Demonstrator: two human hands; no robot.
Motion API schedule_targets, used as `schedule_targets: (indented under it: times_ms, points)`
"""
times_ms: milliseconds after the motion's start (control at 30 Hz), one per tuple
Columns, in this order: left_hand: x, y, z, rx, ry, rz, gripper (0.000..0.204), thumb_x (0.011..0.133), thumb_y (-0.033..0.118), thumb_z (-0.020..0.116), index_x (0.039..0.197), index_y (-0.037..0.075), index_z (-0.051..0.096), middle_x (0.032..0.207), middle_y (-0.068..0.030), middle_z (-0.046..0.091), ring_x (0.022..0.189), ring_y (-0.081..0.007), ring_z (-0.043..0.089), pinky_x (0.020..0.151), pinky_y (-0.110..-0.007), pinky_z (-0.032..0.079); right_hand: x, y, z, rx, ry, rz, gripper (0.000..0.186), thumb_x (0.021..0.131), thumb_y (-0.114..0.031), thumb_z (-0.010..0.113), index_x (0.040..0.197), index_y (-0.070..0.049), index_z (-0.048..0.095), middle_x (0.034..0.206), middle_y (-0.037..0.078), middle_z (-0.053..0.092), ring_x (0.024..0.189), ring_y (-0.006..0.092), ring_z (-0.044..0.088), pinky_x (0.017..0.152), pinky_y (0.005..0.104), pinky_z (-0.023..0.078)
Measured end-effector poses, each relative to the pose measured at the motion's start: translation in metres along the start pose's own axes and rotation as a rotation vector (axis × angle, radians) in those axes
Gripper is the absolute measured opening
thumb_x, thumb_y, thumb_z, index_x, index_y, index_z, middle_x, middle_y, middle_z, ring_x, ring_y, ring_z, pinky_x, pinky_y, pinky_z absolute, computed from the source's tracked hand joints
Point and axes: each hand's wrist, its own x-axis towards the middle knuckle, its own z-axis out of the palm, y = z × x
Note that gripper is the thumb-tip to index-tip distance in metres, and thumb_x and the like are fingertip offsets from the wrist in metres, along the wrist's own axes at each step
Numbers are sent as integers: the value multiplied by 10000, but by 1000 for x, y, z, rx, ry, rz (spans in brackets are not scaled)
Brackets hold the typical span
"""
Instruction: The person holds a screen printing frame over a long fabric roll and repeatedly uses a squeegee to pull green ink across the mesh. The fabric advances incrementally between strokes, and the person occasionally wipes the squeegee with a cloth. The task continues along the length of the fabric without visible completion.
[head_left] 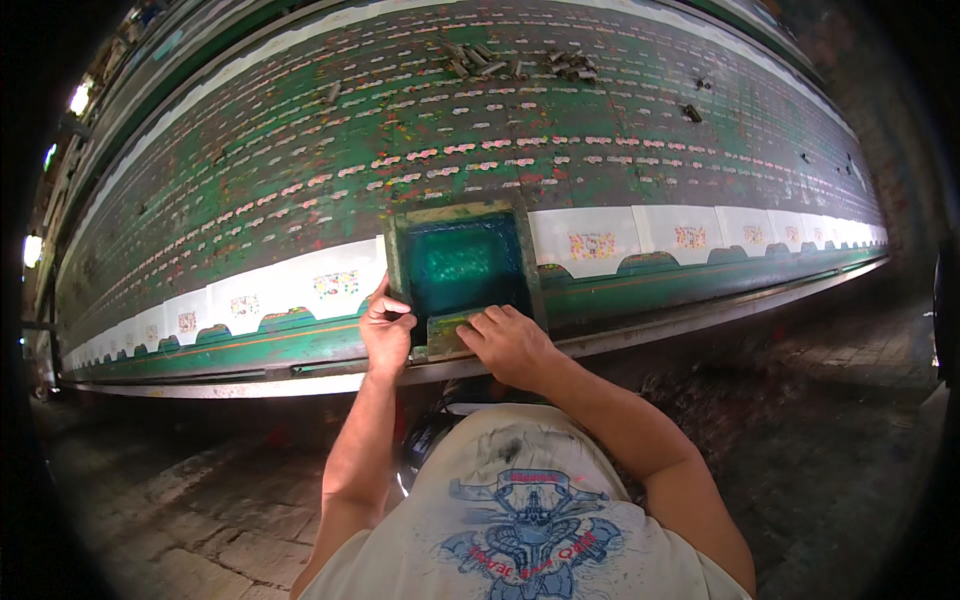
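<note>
A screen-printing frame (395,240) with stained wooden sides lies on the near edge of a long table, over a row of white pieces. Wet green ink (455,258) covers its mesh. At the frame's lower left corner, my left hand (387,325) has its fingers closed on the side rail. Across the near end lies a flat ink-stained bar, apparently a squeegee (450,328), with my right hand (507,345) curled over it. What the right palm covers is hidden.
White pieces with small colourful prints (335,285) line the near edge on the left, and more printed pieces (592,242) continue on the right. The green table (300,160) carries rows of print marks. Small dark metal pieces (480,62) lie piled farther back. A rail (250,385) borders the front.
</note>
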Motion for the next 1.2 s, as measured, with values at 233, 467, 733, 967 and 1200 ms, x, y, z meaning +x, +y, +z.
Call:
schedule_targets:
  times_ms: [233,467,733,967,1200]
  points:
    - [1,-8,5,-63,29,41,305,684,-202,701,784,87,697,1696,-279,585,1562,-314,577,1262,-421,429,62,42,-47,167,-155,38,290,878,-31,698,1146,-78,798,1117,163,767,1139,406,734,1017,538,596]
    - [2,-11,5,79,1,127,302,688,-163,756,751,125,693,1662,-270,621,1536,-356,580,1379,-540,226,117,81,-45,29,43,140,414,944,17,677,1330,-78,792,1203,176,754,1247,414,694,1085,540,562]
    - [2,-16,4,130,7,214,272,716,-127,768,758,132,696,1687,-227,611,1531,-377,563,1390,-563,187,111,52,-37,-28,-15,244,504,906,55,625,1359,-94,789,1221,167,771,1199,404,706,1090,534,544]
    - [1,-8,6,117,4,252,259,722,-120,757,766,126,690,1687,-236,610,1502,-400,583,1320,-539,306,55,7,-18,-18,64,154,532,828,59,653,1324,-78,790,1230,130,769,1134,381,696,1024,499,533]
    - [3,-12,4,172,8,277,257,752,-127,739,794,125,710,1674,-269,603,1510,-382,585,1277,-490,381,18,-28,-10,-6,101,132,458,863,-41,765,1319,-62,801,1262,116,748,1147,334,686,990,463,538]
